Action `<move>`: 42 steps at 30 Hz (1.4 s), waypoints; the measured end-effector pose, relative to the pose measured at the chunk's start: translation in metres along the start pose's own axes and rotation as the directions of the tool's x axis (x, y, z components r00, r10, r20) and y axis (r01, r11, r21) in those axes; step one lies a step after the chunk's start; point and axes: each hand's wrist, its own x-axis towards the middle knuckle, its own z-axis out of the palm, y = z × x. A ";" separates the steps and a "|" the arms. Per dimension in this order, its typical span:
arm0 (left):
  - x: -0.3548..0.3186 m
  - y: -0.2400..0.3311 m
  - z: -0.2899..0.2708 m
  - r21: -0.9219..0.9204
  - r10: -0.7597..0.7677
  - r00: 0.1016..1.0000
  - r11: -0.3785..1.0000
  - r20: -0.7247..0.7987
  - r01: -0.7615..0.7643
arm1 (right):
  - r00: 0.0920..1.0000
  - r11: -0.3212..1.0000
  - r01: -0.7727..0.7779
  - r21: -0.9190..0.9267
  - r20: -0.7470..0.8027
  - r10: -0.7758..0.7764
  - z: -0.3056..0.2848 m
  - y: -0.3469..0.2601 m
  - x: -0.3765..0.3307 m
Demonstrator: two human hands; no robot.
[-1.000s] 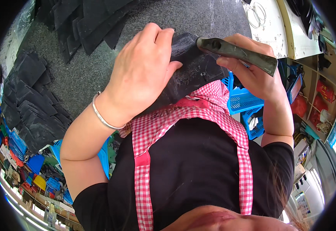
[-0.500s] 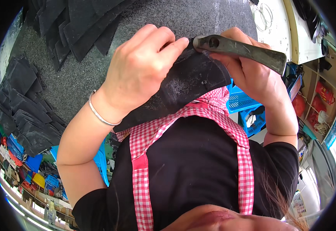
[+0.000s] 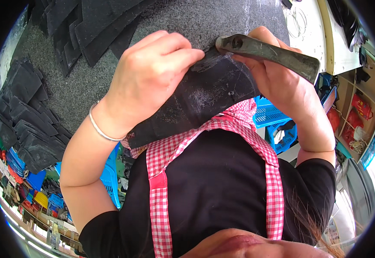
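The right hand (image 3: 284,79) is holding a metal hammer (image 3: 277,56), its grip closed on it. The hammer's long head is slanting from far left to near right. Its left end is sitting by the far edge of a black sheet (image 3: 206,92), just right of the left hand's (image 3: 153,71) fingertips. That sheet is lying on the near side of the gray surface (image 3: 86,88), with its long way running from near left to far right. The left grip is curling over it; I cannot tell if it is pinching.
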 end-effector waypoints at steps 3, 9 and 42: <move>-0.003 0.010 -0.002 0.083 -0.009 1.000 0.997 0.008 0.008 | 1.000 0.996 0.003 0.084 0.005 -0.004 -0.002 -0.003 0.002; -0.009 0.002 -0.014 -0.001 -0.050 0.998 0.999 0.040 0.050 | 0.999 0.998 0.047 0.043 -0.024 -0.046 0.009 -0.016 0.007; -0.053 0.013 -0.022 -0.104 -0.291 0.946 0.955 -0.141 0.278 | 0.983 0.980 0.181 0.089 0.028 -0.184 0.025 -0.039 0.014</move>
